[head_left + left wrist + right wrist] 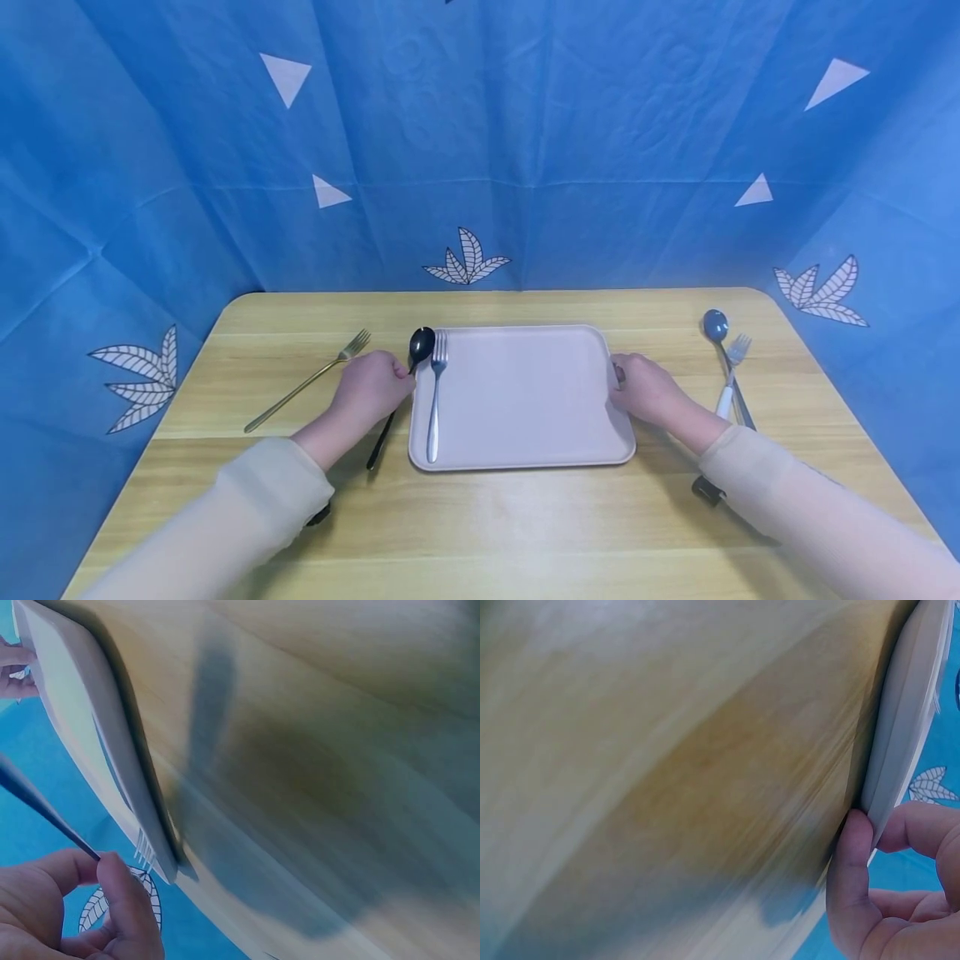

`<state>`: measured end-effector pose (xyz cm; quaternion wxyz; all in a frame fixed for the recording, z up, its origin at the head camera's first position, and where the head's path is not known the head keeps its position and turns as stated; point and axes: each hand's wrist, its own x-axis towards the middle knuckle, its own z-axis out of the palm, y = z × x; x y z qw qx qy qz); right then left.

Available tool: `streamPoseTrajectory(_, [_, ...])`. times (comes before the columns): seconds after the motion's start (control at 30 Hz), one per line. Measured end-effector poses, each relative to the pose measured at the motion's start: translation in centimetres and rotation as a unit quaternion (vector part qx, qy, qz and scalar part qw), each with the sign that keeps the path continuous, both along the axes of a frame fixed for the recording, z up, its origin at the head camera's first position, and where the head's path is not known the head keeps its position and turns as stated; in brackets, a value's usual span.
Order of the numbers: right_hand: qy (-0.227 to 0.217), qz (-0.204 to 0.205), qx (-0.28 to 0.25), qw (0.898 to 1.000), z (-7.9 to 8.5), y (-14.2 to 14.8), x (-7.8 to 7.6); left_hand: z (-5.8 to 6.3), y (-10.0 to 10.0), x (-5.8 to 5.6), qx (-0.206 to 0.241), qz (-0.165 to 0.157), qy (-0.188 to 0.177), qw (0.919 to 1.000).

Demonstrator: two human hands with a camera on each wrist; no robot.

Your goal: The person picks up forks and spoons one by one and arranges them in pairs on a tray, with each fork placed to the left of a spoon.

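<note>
My left hand (pixel 371 386) pinches a black spoon (pixel 422 342) by its handle, beside the left edge of a pale pinkish tray (pixel 525 400). In the left wrist view the thumb and a finger meet on the dark spoon handle (pixel 49 812), above the table. A silver fork (pixel 435 408) lies along the tray's left side, tines toward the back. At the opposite side, my right hand (pixel 651 392) holds the tray's right rim. The right wrist view shows the thumb and a finger closed on the tray's edge (pixel 904 720).
Left of the tray a gold fork (pixel 307 384) lies slantwise on the wooden table (pixel 517 533). To the right, a metal spoon (pixel 716 325) and a white-handled fork (pixel 726 396) cross, partly behind the right forearm. A blue curtain (pixel 525 125) surrounds the table's back and sides.
</note>
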<state>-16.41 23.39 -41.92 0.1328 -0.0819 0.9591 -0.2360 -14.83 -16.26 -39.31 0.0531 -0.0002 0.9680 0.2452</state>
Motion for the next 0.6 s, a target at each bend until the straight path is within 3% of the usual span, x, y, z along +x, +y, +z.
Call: streamPoseTrajectory(0.6, [0.004, 0.005, 0.0, 1.0, 0.0, 0.1, -0.1, -0.7, 2.5, -0.4, 0.014, 0.014, -0.018, 0.9996])
